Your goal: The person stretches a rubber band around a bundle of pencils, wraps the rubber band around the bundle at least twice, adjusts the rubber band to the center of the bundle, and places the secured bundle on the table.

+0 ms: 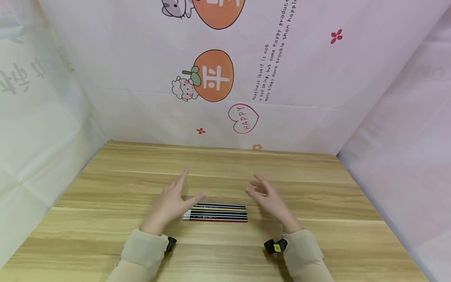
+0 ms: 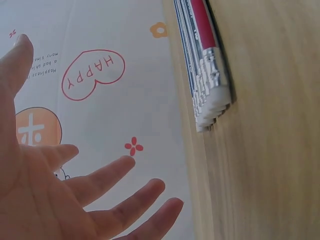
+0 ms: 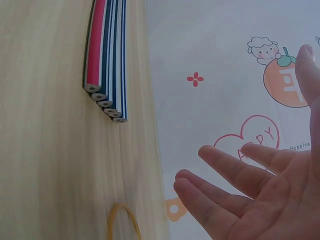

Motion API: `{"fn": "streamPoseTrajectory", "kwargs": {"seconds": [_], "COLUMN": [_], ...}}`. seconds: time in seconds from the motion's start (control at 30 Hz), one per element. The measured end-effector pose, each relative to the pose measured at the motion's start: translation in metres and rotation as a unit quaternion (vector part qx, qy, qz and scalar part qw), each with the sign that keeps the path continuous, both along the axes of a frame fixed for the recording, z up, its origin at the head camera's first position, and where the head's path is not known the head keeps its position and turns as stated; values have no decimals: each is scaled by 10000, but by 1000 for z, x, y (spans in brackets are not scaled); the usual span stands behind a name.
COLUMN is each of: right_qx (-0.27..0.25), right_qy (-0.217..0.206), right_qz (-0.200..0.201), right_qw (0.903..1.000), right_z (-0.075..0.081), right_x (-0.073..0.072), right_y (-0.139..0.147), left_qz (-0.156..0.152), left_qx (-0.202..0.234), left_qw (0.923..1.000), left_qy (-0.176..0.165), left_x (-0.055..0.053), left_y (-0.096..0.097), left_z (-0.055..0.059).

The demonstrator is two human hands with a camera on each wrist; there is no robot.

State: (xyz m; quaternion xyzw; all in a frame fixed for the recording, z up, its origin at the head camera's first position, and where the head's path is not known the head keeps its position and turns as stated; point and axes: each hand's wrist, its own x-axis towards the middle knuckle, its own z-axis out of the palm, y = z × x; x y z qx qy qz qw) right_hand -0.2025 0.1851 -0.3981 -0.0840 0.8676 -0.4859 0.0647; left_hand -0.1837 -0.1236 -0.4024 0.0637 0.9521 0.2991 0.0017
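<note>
Several unsharpened pencils lie side by side in a flat row on the table. They are striped in dark and white, and the nearest one is red. White erasers in silver ferrules cap their left ends. Blunt ends face right. My left hand is held by the eraser end with fingers spread, its thumb overlapping the row in the head view. To the right of the blunt ends, my right hand has loosely bent fingers. Neither hand holds anything.
A thin yellow loop like a rubber band shows on the table in the right wrist view. The wood-grain table meets a white printed cloth at the back, with more cloth at both sides. Each wrist wears a small black camera.
</note>
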Motion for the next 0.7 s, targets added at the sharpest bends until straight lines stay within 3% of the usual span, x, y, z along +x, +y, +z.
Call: {"fn": "streamPoseTrajectory", "kwargs": {"seconds": [0.3,0.53,0.7], "right_qx": [-48,287,369], "right_qy": [-68,-210,-255], "right_qz": [134,82,276], "right_qw": [9999,9993,9986], "right_z": [-11,-14,-17], "right_x": [1,3,5], "right_y": [-7,-12,-15], "left_qz": [-224,-365,-525], "left_qx": [90,139,206], "left_qw": [9996,9989,9981], "left_qy": [-140,-274,-259], "left_x": [-1,-1,0], "left_y": [4,4,4], "left_z": [-7,-10,-12]}}
